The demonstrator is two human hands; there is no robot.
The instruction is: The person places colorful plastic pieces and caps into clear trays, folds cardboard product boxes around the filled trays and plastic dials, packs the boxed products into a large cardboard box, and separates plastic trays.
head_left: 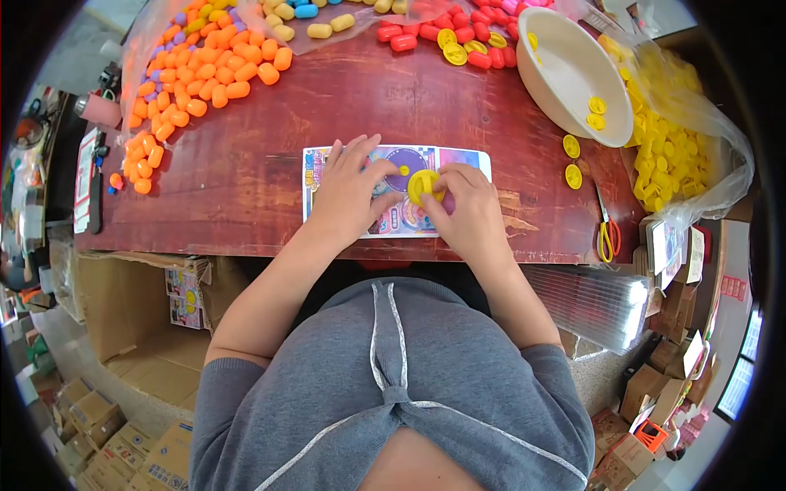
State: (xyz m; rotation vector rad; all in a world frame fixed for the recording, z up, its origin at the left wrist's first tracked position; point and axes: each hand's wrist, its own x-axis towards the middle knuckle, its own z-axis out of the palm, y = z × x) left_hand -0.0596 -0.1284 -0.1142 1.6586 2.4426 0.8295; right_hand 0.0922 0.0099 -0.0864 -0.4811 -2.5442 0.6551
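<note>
A printed card point(463, 157) with purple and blue artwork lies flat on the dark red table in front of me. My left hand point(348, 190) rests on the card's left half, fingers apart, thumb and forefinger framing the round purple print. In my right hand point(471, 204), a round yellow plastic disc point(423, 187) is pinched between thumb and fingers over the card's middle. A small yellow spot shows at the centre of the purple circle. Two yellow token coins point(572, 161) lie to the right of the card.
Orange capsules point(205, 78) are heaped at the left, red capsules point(483, 33) at the back. A white bowl point(565, 74) with a few yellow coins stands back right, beside a bag of yellow pieces point(671, 155). Scissors point(607, 233) lie at the right edge. A cardboard box point(139, 311) sits below left.
</note>
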